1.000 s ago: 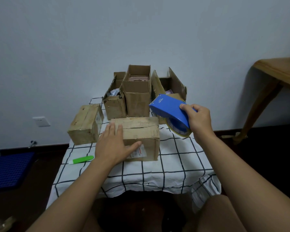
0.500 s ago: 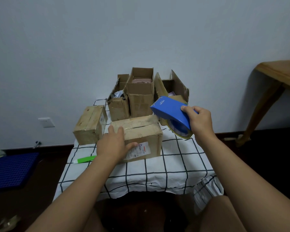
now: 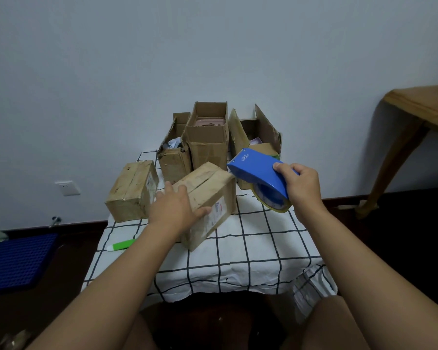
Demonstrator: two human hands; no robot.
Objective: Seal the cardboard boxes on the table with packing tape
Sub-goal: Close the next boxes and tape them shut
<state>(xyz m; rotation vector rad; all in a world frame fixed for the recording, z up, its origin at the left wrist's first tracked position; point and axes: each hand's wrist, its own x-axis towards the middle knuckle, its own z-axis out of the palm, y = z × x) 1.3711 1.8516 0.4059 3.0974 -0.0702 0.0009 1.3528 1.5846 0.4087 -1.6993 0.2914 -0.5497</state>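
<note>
Brown cardboard makes up every box on the table [image 3: 263,248], which has a white cloth with black lines. The left hand [image 3: 173,210] lies on the near box [image 3: 208,198]. Its fingers rest flat on the top and its thumb presses the front side, where a white label is stuck. This box is turned at a slant, with one corner toward the person, and its two top flaps are shut with a thin gap between them. The right hand [image 3: 302,184] grips the blue tape holder [image 3: 257,173] from above, with fingers curled over its back. The holder is up in the air, just to the right of the near box, and its front tip is close to the box's far right corner. A roll of yellowish tape [image 3: 272,202] shows under the holder. A closed box [image 3: 132,190] sits to the left, near the first one but not touching it. Three open boxes stand at the back by the wall: a low one [image 3: 173,157] on the left, a tall one [image 3: 208,142] in the middle and one with raised flaps [image 3: 256,132] on the right. A green pen [image 3: 122,245] lies on the cloth near the left edge. A blue mat [image 3: 15,261] is on the floor to the left, and a wooden table [image 3: 420,109] stands to the right.
</note>
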